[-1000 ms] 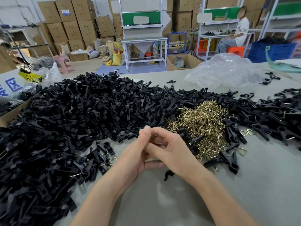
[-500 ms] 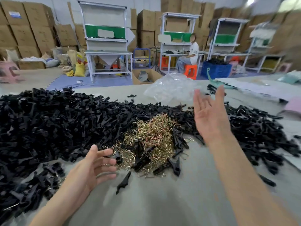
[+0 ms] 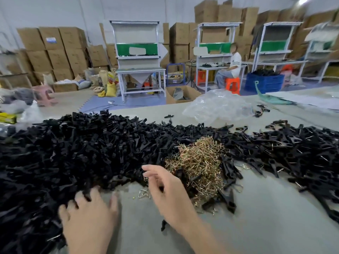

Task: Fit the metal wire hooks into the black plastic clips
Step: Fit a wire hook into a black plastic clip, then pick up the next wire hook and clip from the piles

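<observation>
wire hooks (image 3: 199, 162) heaped, axes every way; left hand (image 3: 88, 217) at clips (image 3: 73, 153).

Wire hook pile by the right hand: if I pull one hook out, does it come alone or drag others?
It probably drags others: the wire hook pile looks densely tangled, with bent ends interlocked. Each hook seems thin and light, so it is likely springy rather than floppy. The loose hook lying alone on the table should lift cleanly.
</observation>
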`<control>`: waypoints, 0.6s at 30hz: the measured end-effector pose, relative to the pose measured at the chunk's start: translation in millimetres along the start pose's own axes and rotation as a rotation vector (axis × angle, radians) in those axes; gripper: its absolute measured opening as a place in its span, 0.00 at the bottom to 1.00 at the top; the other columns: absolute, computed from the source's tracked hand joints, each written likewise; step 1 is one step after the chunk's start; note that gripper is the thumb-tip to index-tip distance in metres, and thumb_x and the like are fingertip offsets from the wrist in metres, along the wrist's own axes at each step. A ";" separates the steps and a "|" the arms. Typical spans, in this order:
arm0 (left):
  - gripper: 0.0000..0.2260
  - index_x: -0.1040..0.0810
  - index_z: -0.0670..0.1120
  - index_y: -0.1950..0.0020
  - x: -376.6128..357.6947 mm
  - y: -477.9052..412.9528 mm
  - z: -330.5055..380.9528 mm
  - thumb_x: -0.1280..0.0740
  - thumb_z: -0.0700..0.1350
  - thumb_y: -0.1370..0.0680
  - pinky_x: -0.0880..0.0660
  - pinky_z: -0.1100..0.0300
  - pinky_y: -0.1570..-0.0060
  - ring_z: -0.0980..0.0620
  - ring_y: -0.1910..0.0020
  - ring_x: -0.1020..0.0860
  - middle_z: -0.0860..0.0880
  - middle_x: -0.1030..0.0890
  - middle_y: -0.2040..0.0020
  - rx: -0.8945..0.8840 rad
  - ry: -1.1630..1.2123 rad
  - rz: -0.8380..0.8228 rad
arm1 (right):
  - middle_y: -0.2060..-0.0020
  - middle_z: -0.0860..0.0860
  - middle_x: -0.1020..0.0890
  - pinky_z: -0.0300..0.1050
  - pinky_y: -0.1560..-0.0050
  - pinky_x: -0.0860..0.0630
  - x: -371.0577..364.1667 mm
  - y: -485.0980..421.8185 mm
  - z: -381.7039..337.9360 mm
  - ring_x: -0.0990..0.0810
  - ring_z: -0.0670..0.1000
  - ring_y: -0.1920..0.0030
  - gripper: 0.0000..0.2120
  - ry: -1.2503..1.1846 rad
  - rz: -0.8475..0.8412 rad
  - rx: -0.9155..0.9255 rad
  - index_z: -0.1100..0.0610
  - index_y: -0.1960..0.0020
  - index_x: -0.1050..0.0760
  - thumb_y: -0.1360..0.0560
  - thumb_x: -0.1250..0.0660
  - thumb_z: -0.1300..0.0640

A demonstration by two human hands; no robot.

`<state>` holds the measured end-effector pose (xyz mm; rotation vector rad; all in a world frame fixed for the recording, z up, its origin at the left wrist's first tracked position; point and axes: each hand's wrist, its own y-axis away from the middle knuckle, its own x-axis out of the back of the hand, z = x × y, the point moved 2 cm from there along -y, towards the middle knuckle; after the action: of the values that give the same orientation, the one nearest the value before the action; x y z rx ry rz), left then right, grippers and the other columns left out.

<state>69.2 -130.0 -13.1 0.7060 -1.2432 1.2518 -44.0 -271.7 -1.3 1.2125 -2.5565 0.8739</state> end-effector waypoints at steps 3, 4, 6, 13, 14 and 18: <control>0.19 0.20 0.42 0.37 -3.6 -2.1 1.0 0.30 0.52 0.23 0.32 0.39 0.38 0.33 0.41 0.24 0.36 0.21 0.41 -0.067 -0.019 0.006 | 0.44 0.39 0.20 0.36 0.41 0.25 -2.1 -2.9 9.3 0.22 0.39 0.44 0.16 0.125 -0.017 0.017 0.47 0.32 0.25 0.16 0.40 0.60; 0.16 0.18 0.40 0.41 -4.7 -2.4 2.2 0.28 0.48 0.24 0.30 0.39 0.43 0.32 0.45 0.23 0.35 0.20 0.45 -0.104 0.013 0.039 | 0.44 0.39 0.20 0.36 0.40 0.26 -1.4 -3.6 11.1 0.23 0.38 0.43 0.16 0.133 -0.004 0.006 0.47 0.32 0.25 0.16 0.41 0.60; 0.11 0.17 0.40 0.45 -4.1 -0.7 3.6 0.29 0.45 0.23 0.28 0.41 0.50 0.34 0.49 0.23 0.37 0.20 0.50 -0.124 -0.001 0.064 | 0.45 0.38 0.20 0.36 0.40 0.26 -1.5 -4.1 11.8 0.24 0.37 0.42 0.16 0.155 0.009 -0.004 0.48 0.33 0.24 0.16 0.41 0.60; 0.14 0.22 0.46 0.40 10.1 -4.2 8.8 0.41 0.51 0.17 0.26 0.49 0.53 0.43 0.47 0.22 0.47 0.17 0.46 -0.112 0.319 0.184 | 0.46 0.37 0.20 0.37 0.39 0.27 -2.9 -3.1 9.3 0.23 0.39 0.40 0.16 0.160 -0.016 0.000 0.48 0.34 0.23 0.17 0.41 0.61; 0.15 0.22 0.45 0.38 13.4 -5.1 9.0 0.42 0.50 0.17 0.26 0.48 0.52 0.43 0.46 0.22 0.47 0.17 0.45 -0.106 0.391 0.229 | 0.46 0.37 0.20 0.36 0.39 0.27 -2.4 -2.9 9.1 0.23 0.39 0.41 0.17 0.150 -0.007 0.000 0.48 0.34 0.23 0.17 0.41 0.62; 0.18 0.26 0.42 0.31 21.4 -7.6 4.5 0.46 0.49 0.16 0.26 0.41 0.44 0.40 0.41 0.24 0.42 0.20 0.39 -0.085 0.561 0.356 | 0.48 0.37 0.19 0.35 0.43 0.26 -1.5 -2.2 9.3 0.22 0.40 0.42 0.16 0.105 0.020 -0.011 0.47 0.35 0.23 0.17 0.40 0.62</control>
<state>72.0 -129.5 9.9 0.0481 -0.9626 1.5406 -40.6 -277.3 -8.5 1.1097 -2.4914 0.9009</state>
